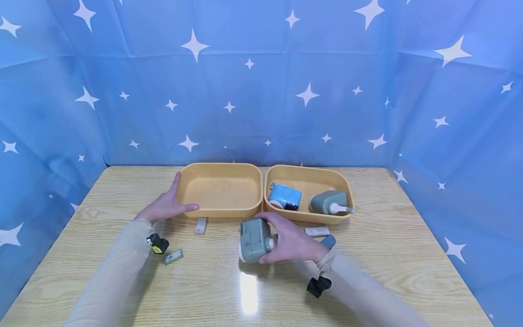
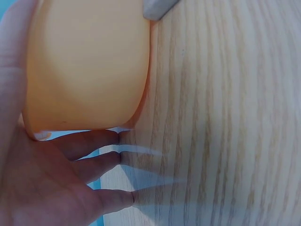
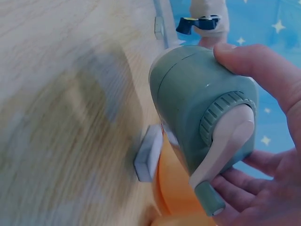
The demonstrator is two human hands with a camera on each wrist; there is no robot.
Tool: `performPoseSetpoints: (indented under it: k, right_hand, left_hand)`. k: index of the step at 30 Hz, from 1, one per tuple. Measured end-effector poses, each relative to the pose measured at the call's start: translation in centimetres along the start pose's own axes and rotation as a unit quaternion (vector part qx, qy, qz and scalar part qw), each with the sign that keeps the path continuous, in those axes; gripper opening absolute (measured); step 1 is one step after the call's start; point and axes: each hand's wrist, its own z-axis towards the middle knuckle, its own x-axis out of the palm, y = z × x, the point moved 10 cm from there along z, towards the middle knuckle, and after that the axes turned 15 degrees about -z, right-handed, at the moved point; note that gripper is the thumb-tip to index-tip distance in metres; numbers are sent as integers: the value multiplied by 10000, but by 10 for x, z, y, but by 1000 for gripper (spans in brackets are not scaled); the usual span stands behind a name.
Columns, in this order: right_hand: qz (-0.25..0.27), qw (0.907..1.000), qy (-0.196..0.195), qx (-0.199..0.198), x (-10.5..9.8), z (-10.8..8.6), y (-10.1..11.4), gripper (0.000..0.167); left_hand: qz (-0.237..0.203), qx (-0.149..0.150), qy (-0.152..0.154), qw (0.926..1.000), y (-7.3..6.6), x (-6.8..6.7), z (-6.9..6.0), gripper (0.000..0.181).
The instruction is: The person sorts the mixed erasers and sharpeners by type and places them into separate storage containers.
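My right hand point(image 1: 292, 238) grips a grey-green pencil sharpener point(image 1: 254, 240) with a crank handle. It is above the table, in front of the two trays. In the right wrist view, its pale crank point(image 3: 225, 141) and ribbed collar face the camera, with thumb and fingers on opposite sides of the body. My left hand point(image 1: 167, 204) lies at the left end of the left tan tray point(image 1: 220, 212). Its thumb is at the front rim; the other fingers point(image 2: 99, 167) are spread straight beside the outer wall. Nothing lies in that tray.
The right tan tray point(image 1: 308, 216) holds a blue sharpener point(image 1: 286, 195) and another grey-green one point(image 1: 330, 200), its crank over the rim. Small grey blocks point(image 1: 201, 225) point(image 1: 173, 256) point(image 1: 317, 231) lie on the table. A blue-grey piece point(image 1: 328, 241) shows beside my right wrist.
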Motion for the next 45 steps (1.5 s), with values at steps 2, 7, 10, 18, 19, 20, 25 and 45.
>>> performPoseSetpoints:
  k: [2,7,10,18,19,20,25,45]
  right_hand:
    - [51,10000,29,-7,-2,-1,-1,95]
    - [-64,9999,63,54,-8,-4,-5,95]
    - [-202,9997,41,146,-12,-6,-8,95]
    - [-344,9988,-16,343,-26,-11,-11,95]
    - [-339,9989,-26,316,-27,-11,-11,95]
    - [-356,9989,-41,315,-29,-12,-11,96]
    - [-432,9987,-49,282,-38,-13,-10,95]
    - [-1065,9932,-162,441,-72,-27,-18,99]
  left_hand:
    - [1,5,-7,10000,0,0,0,125]
    - [-54,-5,4,10000,2,0,0,125]
    - [-71,-5,11,10000,2,0,0,125]
    - [-70,30,18,10000,0,0,0,125]
    - [-80,31,27,10000,0,0,0,125]
    - [-77,28,30,10000,0,0,0,125]
    - [-127,25,28,9999,0,-2,1,125]
    - [-138,26,31,9999,2,0,2,125]
